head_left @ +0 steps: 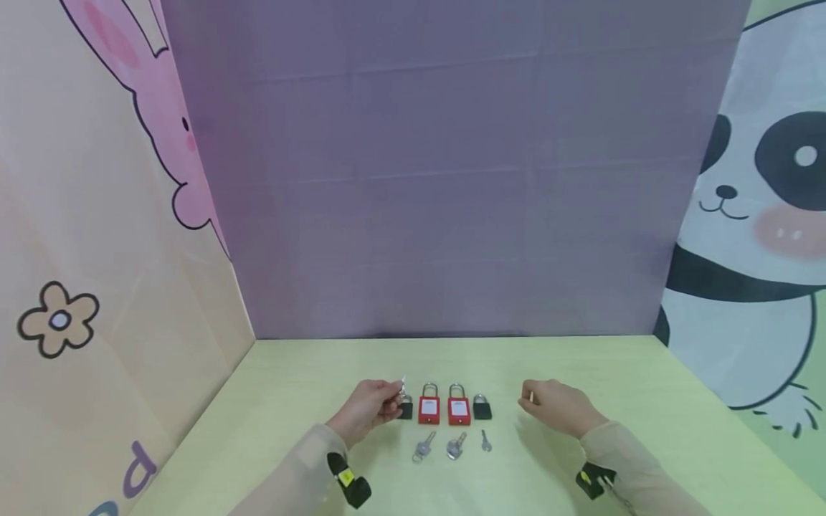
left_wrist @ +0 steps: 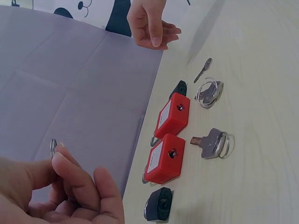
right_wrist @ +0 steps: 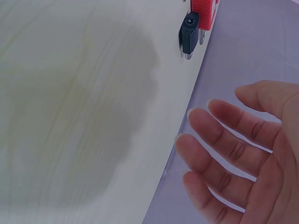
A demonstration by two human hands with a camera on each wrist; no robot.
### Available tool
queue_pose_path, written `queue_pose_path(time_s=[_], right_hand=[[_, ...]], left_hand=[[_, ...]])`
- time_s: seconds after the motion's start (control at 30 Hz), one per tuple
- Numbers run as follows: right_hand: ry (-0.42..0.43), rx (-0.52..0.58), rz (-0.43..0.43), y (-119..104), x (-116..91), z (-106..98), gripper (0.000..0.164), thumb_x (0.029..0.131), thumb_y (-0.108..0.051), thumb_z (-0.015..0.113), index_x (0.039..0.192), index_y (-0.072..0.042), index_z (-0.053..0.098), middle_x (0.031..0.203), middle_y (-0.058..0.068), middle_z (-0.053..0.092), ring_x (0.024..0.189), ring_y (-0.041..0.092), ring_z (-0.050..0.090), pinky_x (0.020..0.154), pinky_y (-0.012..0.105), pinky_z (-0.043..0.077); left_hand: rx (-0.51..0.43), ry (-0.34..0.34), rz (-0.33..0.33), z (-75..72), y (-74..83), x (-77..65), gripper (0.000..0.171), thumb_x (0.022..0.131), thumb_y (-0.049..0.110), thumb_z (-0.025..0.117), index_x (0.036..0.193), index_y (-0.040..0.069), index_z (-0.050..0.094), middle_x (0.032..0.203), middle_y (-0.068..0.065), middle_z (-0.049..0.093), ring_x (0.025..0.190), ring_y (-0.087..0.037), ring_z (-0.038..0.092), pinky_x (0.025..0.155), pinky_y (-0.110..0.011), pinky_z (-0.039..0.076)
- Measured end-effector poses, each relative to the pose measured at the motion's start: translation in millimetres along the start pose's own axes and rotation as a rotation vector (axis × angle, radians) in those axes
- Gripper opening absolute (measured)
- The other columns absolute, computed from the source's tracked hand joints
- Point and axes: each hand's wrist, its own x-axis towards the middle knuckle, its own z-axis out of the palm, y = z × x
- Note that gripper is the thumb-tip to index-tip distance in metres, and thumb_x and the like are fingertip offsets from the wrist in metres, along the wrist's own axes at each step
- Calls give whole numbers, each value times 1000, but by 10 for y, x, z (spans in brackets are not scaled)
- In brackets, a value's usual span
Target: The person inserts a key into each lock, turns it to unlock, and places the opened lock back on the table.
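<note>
Between thumb and fingertips, my left hand pinches a small silver key ring, held up in front of the left black padlock. The fingers hide whatever else is on the ring. Two red padlocks with white labels lie to its right, followed by another black padlock. Nearer me lie a key with a ring, a second ringed key and a small key. My right hand hovers to the right of the row, fingers loosely bent, holding nothing.
The pale wooden table meets a purple cloth backdrop at its far edge. Cartoon-printed cloths hang on both sides, with a panda on the right.
</note>
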Motion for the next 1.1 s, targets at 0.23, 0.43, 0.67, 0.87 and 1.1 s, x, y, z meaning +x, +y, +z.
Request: queue_pose_path(time_s=[0.23,0.43,0.67,0.87,1.1], right_hand=[[5,-1,-4,5,-2,8,6,91,-21,62,88,-17,64,73,-6,62,57,10,48,51,29,41],[7,-4,-8,-2,10,28,6,91,-22,62,87,-17,64,73,-6,63,57,10,48,51,29,41],[8,-12,-13,-62,36,27,7,90,-22,62,85,-18,62,72,-7,62,59,10,48,52,30,42],[-23,-32,-14,-336,190,-13,10,91,-25,63,85,-18,62,70,-5,59,60,11,50,52,30,42],[-101,-85,-103,-994,561,141,10,88,-24,70,86,-16,63,75,-6,62,65,10,55,61,30,49]], left_hand=[[-31,-21,-23,-6,15,17,28,105,22,39,100,0,56,79,0,52,70,-9,49,74,-23,53],[-54,3,-18,6,7,18,25,104,23,41,97,3,54,78,0,51,71,-11,49,73,-24,54],[-74,18,7,-15,-8,-2,26,104,24,43,100,1,55,82,-1,52,74,-11,49,75,-26,54],[-96,32,17,-46,-24,18,28,104,22,43,104,-4,53,82,-2,53,72,-10,48,76,-27,54],[-109,57,13,-61,-13,23,29,104,21,42,107,-6,52,81,-1,52,71,-10,48,75,-27,54]])
